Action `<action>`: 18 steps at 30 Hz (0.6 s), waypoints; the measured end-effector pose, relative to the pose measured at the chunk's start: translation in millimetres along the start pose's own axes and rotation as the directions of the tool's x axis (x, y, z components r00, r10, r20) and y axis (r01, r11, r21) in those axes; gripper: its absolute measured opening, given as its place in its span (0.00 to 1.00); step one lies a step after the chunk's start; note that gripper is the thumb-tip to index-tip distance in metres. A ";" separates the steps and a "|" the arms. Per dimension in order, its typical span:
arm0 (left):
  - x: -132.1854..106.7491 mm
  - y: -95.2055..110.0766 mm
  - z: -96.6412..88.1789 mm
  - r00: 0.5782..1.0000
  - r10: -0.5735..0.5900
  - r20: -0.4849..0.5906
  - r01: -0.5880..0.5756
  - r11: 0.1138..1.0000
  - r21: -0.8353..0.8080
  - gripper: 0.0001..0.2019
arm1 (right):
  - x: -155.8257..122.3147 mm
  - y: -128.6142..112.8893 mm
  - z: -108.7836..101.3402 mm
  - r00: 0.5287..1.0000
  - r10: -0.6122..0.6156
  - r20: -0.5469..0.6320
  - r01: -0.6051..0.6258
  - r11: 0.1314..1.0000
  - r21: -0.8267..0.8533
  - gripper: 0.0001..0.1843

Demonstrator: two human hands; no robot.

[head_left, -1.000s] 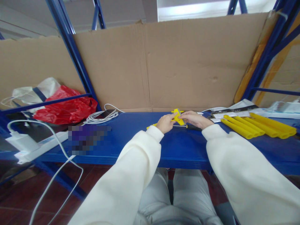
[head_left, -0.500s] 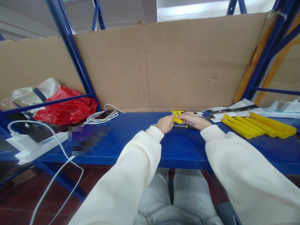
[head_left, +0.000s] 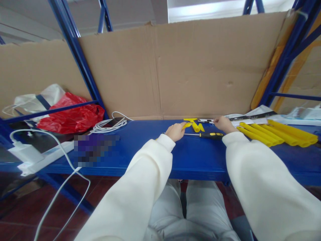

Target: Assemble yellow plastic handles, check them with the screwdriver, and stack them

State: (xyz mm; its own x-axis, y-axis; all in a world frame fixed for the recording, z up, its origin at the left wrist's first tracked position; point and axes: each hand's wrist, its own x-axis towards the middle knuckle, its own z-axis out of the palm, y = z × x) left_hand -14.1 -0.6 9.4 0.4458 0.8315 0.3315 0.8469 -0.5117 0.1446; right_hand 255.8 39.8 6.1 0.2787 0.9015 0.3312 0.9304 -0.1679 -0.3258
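- The left hand (head_left: 176, 132) has its fingers closed on a small yellow piece (head_left: 187, 126), held just above the blue bench (head_left: 142, 150) near its middle.
- The right hand (head_left: 224, 124) has curled fingers at the right end of a slim tool (head_left: 205, 121); whether they grip it cannot be told.
- More yellow scraps (head_left: 195, 127) lie between the two hands, toward the back of the bench.
- A screwdriver (head_left: 212, 135) with a black and yellow handle lies in front of the scraps, its shaft pointing toward the left hand.
- Yellow tubes (head_left: 288, 133) lie side by side at the right, beyond the right hand.
- At the far left, a crumpled red plastic bag (head_left: 71, 113) sits against a white bag (head_left: 30, 102) with a dark band; the contents of both are hidden.
- A coiled white cable (head_left: 109, 126) lies just right of the red bag.
- A white charger (head_left: 25, 152) is plugged into a power strip (head_left: 51, 154) at the bench's left.
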 end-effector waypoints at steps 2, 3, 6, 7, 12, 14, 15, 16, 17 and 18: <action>0.1 0.2 0.0 1.000 -0.002 -0.003 0.002 1.000 -0.003 0.22 | 3.1 12.6 2.1 0.998 0.051 0.036 -0.049 0.997 -0.058 0.15; 0.1 0.4 0.0 1.000 -0.004 -0.003 0.004 1.000 -0.004 0.22 | 4.0 16.9 3.5 0.996 0.065 0.052 -0.062 0.995 -0.073 0.16; 0.1 0.8 -0.4 1.000 -0.005 0.000 0.005 1.000 -0.014 0.23 | 5.5 24.0 8.4 0.993 0.084 0.078 -0.077 0.993 -0.091 0.17; 0.1 0.9 -0.5 1.000 -0.004 0.001 0.004 1.000 -0.018 0.23 | 5.9 25.2 10.0 0.993 0.087 0.080 -0.080 0.992 -0.093 0.18; 0.1 1.6 -0.9 1.000 -0.003 0.006 0.004 1.000 -0.023 0.23 | 8.2 29.1 15.2 0.993 0.084 0.078 -0.075 0.991 -0.106 0.20; 0.1 1.8 -0.9 1.000 -0.005 0.009 0.005 1.000 -0.026 0.23 | 8.5 29.9 15.8 0.993 0.089 0.077 -0.080 0.990 -0.116 0.21; 0.2 1.8 -0.9 1.000 -0.006 0.009 0.006 1.000 -0.027 0.23 | 8.3 30.0 15.8 0.992 0.096 0.080 -0.086 0.989 -0.121 0.21; 0.2 1.8 -0.9 1.000 -0.007 0.008 0.007 1.000 -0.028 0.23 | 8.1 29.8 15.6 0.991 0.103 0.085 -0.092 0.988 -0.124 0.21; 0.2 1.9 -0.9 1.000 -0.007 0.007 0.007 1.000 -0.027 0.23 | 7.8 29.4 15.2 0.990 0.109 0.091 -0.097 0.987 -0.125 0.21; 0.1 1.9 -0.9 1.000 -0.006 0.007 0.006 1.000 -0.025 0.24 | 7.4 29.0 14.8 0.989 0.113 0.096 -0.101 0.987 -0.123 0.21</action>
State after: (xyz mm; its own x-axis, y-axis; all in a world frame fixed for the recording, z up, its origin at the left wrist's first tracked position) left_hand -12.7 -1.7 10.6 0.4427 0.8359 0.3246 0.8419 -0.5120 0.1703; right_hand 281.3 47.4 -14.0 0.3583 0.9107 0.2055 0.9196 -0.3063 -0.2459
